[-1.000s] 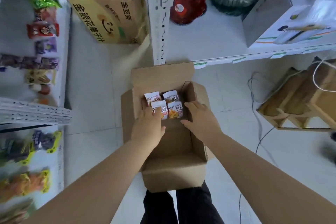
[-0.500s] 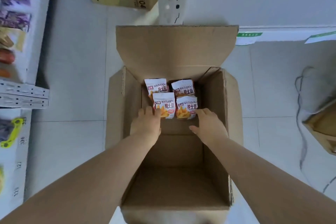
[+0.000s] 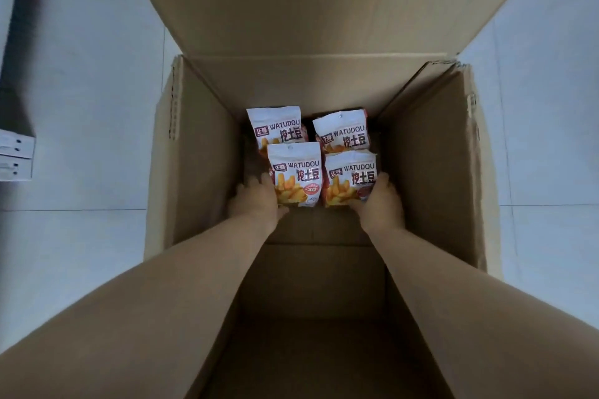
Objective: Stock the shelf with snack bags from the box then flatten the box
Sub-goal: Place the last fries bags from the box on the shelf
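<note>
- Both forearms extend fwd and down into the open box [image 3: 201, 155], approx. parallel, palms facing inward.
- L hand [image 3: 256, 204]: fingers curl along L edge of near-L bag [image 3: 296, 175], thumb at its bottom; bag gripped.
- R hand [image 3: 381, 204]: grips R edge of near-R bag [image 3: 350, 178], thumb across lower front.
- Far-L bag [image 3: 275, 126] and far-R bag [image 3: 343, 133] sit behind, at box far wall.

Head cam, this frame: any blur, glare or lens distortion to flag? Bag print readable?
Head view: WATUDOU print on the snack bags reads sharp, faint sheen only; the cardboard box walls splay outward and both forearms balloon toward the bottom edge, wide-angle stretch; the box's near end sits in shadow; the top-right corner is smeared.
</note>
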